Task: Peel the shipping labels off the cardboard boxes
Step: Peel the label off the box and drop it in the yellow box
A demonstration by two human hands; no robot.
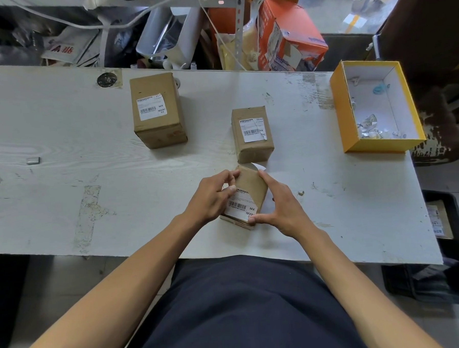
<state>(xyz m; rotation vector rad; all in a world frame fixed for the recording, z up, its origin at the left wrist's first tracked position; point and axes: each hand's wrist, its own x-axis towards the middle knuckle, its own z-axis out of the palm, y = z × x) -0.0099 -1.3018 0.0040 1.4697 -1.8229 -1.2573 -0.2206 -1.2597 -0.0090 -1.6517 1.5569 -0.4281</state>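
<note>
Three small cardboard boxes stand on the white table (61,124). The nearest box (253,188) is tilted between both hands; its white barcode label (239,208) faces me, and a white flap sticks out at its far top. My left hand (213,196) grips the box's left side, with a fingertip on the label's upper edge. My right hand (280,205) grips the right side, thumb at the label's lower right corner. A second box (251,134) with a label (252,130) stands just behind. A third, larger box (157,109) with a label (151,107) stands further left.
A yellow open box (379,104) at the table's right end holds scraps of torn paper. A small grey metal piece (33,160) lies at the left. Clutter and an orange carton (290,35) sit behind the table. A dark bin (444,242) is on the floor right.
</note>
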